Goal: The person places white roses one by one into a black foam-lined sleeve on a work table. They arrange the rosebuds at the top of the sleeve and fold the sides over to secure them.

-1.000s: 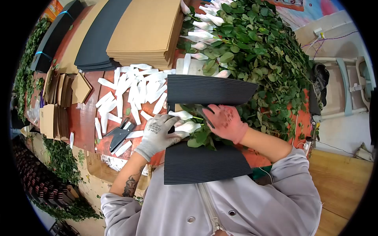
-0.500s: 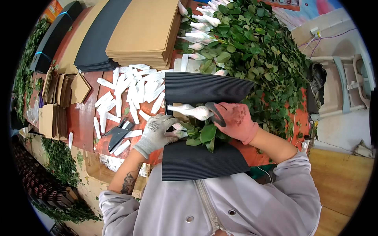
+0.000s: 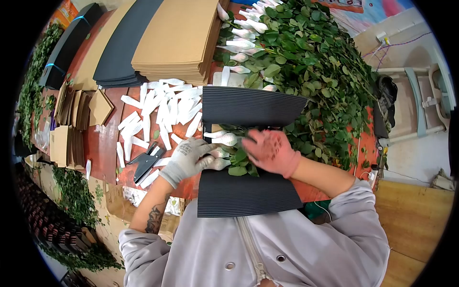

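Observation:
My left hand [image 3: 188,161], in a pale grey glove, has its thumb and fingers around the lower netted rose buds [image 3: 220,153]. Another rose bud in a white net sleeve [image 3: 227,139] lies just above them. My right hand [image 3: 273,152], in a pink glove and partly blurred, hovers over the stems with its fingers apart. Green leaves [image 3: 243,162] show beneath it. The roses lie between two flaps of black corrugated sheet, the upper flap [image 3: 253,106] and the lower flap [image 3: 248,193], the latter against my body.
Loose white net sleeves [image 3: 162,107] and a black stapler [image 3: 147,162] lie to the left on the red table [image 3: 103,158]. Brown cardboard [image 3: 174,40] and black sheets [image 3: 119,48] are stacked behind. A big heap of leafy roses [image 3: 315,71] fills the right side.
My right hand has let go of a netted rose, and its fingers have spread. That rose now lies lower and further left, next to the others. My left hand stays at the buds.

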### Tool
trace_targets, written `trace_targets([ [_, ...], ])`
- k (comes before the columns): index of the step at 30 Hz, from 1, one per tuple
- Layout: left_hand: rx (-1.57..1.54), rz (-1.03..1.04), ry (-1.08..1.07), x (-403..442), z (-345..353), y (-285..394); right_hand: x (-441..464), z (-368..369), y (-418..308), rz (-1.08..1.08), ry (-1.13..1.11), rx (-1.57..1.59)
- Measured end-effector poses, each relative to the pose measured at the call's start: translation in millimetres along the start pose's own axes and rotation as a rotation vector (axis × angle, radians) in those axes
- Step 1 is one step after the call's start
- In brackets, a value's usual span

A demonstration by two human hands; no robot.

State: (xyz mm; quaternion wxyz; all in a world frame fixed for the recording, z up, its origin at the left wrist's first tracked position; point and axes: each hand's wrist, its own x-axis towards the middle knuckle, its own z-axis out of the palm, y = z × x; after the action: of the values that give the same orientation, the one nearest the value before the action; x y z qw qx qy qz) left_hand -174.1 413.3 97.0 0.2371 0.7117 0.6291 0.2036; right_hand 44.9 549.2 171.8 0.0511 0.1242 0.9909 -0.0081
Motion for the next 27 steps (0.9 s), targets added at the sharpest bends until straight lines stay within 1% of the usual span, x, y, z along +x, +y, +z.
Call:
trace_targets([
  [1, -0.087, 0.004, -0.039, 2.4, 2.3, -6.1, 0.2, -8.1, -4.5, 0.001, -0.002, 0.003],
  [3, -0.085, 0.021, -0.051, 9.2, 8.0, -12.1, 4.2, -13.7, -17.6, -0.239, -0.391, 0.166],
  [4, -0.063, 0.057, -0.025, 11.3, 11.3, -15.2, 8.8, -9.8, -21.1, -0.149, -0.401, 0.156],
  [5, -0.040, 0.093, 0.000, 12.4, 14.2, -17.1, 9.4, 8.1, -20.1, -0.144, -0.399, 0.162],
  [6, -0.064, 0.085, 0.025, 12.7, 15.9, -17.6, 10.2, 36.1, -16.3, -0.117, -0.301, 0.264],
  [7, -0.061, 0.086, 0.020, 12.3, 18.5, -19.0, 18.1, 38.4, -16.7, -0.091, -0.202, 0.366],
  [8, -0.058, 0.069, 0.001, 12.1, 20.6, -20.8, 26.2, 37.8, -14.6, -0.096, -0.389, 0.486],
  [9, -0.056, 0.050, -0.015, 11.5, 21.6, -22.4, 30.2, 35.8, -14.0, -0.097, -0.385, 0.487],
  [12, -0.062, 0.065, 0.031, 8.8, 21.9, -20.7, 35.8, 39.5, -14.0, 0.012, -0.426, 0.711],
  [13, -0.079, 0.071, 0.056, 9.0, 21.8, -20.5, 34.6, 45.4, -16.9, 0.012, -0.426, 0.711],
  [15, -0.080, 0.072, 0.049, 8.5, 27.3, -26.5, 29.7, 54.9, -26.1, 0.020, -0.327, 0.569],
  [16, -0.079, 0.072, 0.043, 8.8, 29.0, -28.7, 34.3, 39.6, -25.8, 0.025, -0.442, 0.541],
  [17, -0.079, 0.074, 0.041, 9.3, 28.4, -27.8, 36.8, 32.1, -22.1, 0.027, -0.440, 0.542],
  [19, -0.158, 0.104, 0.082, 9.6, 25.5, -24.8, 39.0, 24.0, -13.6, 0.020, -0.559, 0.656],
  [20, -0.157, 0.099, 0.084, 9.1, 23.8, -23.2, 32.6, 28.5, -12.1, 0.009, -0.452, 0.594],
  [21, -0.170, 0.075, 0.041, 9.5, 22.2, -22.0, 25.5, 27.8, -11.2, 0.001, -0.454, 0.593],
  [22, -0.185, 0.049, 0.002, 8.6, 21.8, -21.5, 18.1, 26.6, -9.7, -0.016, -0.337, 0.493],
  [23, -0.188, 0.040, 0.007, 4.8, 24.0, -22.0, 12.4, 25.5, -8.1, -0.031, -0.220, 0.396],
  [24, -0.173, 0.096, 0.034, 0.2, 27.5, -22.7, 8.9, 23.7, -6.8, 0.014, -0.156, 0.312],
  [25, -0.155, 0.155, 0.062, -1.5, 27.4, -20.3, 12.7, 10.9, -4.2, 0.055, -0.238, 0.248],
  [26, -0.219, 0.091, -0.022, -4.1, 24.7, -11.7, 13.0, 20.7, -1.1, 0.031, -0.169, 0.185],
  [27, -0.219, 0.095, -0.026, -6.2, 26.6, -9.4, 11.7, 33.8, 1.5, 0.011, -0.099, 0.122],
])
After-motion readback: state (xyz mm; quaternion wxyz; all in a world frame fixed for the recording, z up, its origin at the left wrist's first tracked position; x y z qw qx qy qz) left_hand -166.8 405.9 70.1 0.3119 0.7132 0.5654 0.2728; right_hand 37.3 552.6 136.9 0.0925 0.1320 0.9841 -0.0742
